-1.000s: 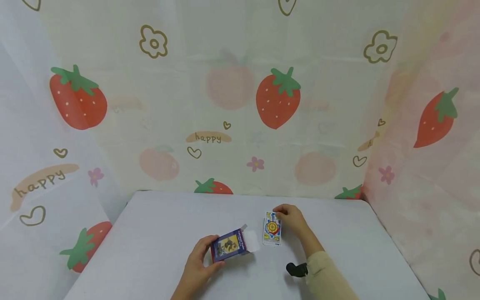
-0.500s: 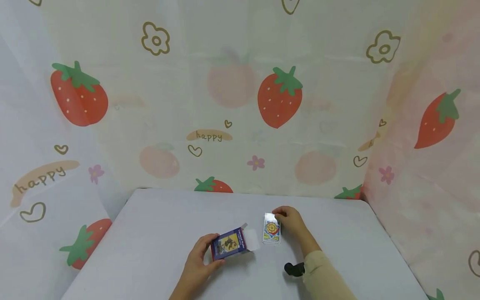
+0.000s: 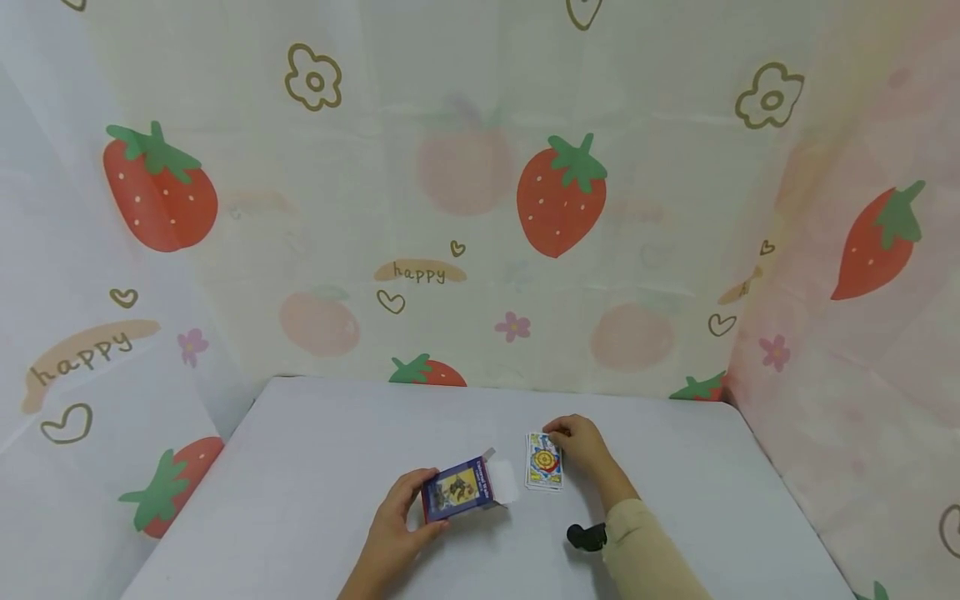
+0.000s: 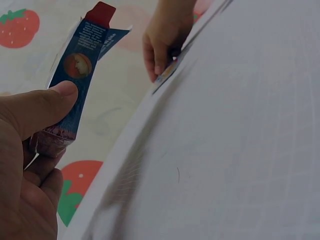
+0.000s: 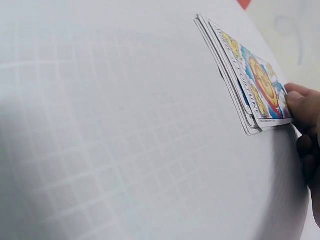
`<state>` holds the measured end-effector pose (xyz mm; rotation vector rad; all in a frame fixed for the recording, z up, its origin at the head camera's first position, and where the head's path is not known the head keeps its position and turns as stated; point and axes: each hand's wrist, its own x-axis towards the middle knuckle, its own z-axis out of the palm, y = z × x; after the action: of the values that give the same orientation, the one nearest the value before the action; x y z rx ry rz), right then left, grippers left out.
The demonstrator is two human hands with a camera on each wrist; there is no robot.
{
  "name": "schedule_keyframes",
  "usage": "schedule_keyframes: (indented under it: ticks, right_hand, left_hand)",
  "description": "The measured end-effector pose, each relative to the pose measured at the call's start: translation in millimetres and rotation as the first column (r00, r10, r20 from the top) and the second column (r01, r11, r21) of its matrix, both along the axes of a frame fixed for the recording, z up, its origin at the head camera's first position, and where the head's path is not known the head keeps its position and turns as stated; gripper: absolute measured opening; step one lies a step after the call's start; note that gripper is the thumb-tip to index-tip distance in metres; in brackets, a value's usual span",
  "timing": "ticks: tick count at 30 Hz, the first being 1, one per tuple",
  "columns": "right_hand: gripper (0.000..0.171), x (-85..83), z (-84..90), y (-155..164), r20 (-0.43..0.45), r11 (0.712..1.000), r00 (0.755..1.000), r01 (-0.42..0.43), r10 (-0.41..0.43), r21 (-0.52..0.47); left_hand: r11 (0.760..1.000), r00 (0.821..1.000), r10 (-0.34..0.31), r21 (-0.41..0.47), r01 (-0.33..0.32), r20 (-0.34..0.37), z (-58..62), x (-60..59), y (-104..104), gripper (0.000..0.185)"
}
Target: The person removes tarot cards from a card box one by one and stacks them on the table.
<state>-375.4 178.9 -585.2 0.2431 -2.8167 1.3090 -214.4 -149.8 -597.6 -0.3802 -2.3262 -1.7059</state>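
My left hand point(image 3: 401, 521) grips a dark blue tarot card box point(image 3: 456, 490) between thumb and fingers, tilted above the table. The box's white end flap point(image 3: 504, 482) hangs open on the right, towards the cards. In the left wrist view, the thumb presses the narrow side of the box point(image 4: 80, 75), and its red tuck flap point(image 4: 100, 14) stands up. A small stack of tarot cards point(image 3: 543, 463) lies face up, a wheel picture on top. My right hand point(image 3: 588, 446) pinches the far right corner of the stack, the thumb over the top card point(image 5: 262, 82). The lower cards are slightly fanned out.
A white cloth-covered table point(image 3: 337, 433) lies under both hands. Behind it hangs a curtain point(image 3: 480, 250) printed with strawberries, with more curtain on both sides. A black object point(image 3: 585, 537) sticks out from the right wrist beside the beige sleeve point(image 3: 648, 546).
My right hand has come slightly nearer with its fingers still at the cards' far edge, and the top card has tilted, its glare come and gone. The left hand and box stay almost still.
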Motion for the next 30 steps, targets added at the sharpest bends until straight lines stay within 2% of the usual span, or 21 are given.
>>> schedule_keyframes:
  ticks: [8,14,23,30]
  right_hand:
    - [0.011,-0.1,-3.6,0,-0.004,0.998,1.000,0.016,-0.015,0.056]
    - [0.011,0.0,-5.5,1,-0.024,0.998,1.000,0.020,-0.018,0.066]
    - [0.010,2.4,-3.7,2,-0.027,0.999,0.999,0.030,-0.029,0.028]
    - [0.011,4.0,6.3,4,0.025,0.999,0.998,0.050,-0.050,-0.015]
  left_hand:
    - [1.000,1.000,0.009,-0.012,-0.009,0.026,2.5,0.2,0,0.079]
    - [1.000,1.000,0.000,0.000,0.000,-0.006,1.0,0.0,0,0.079]
    - [1.000,1.000,-0.005,0.001,0.005,-0.016,-2.5,-2.7,-1,0.079]
    - [1.000,1.000,0.004,-0.002,-0.004,-0.011,0.7,-1.4,-2,0.080]
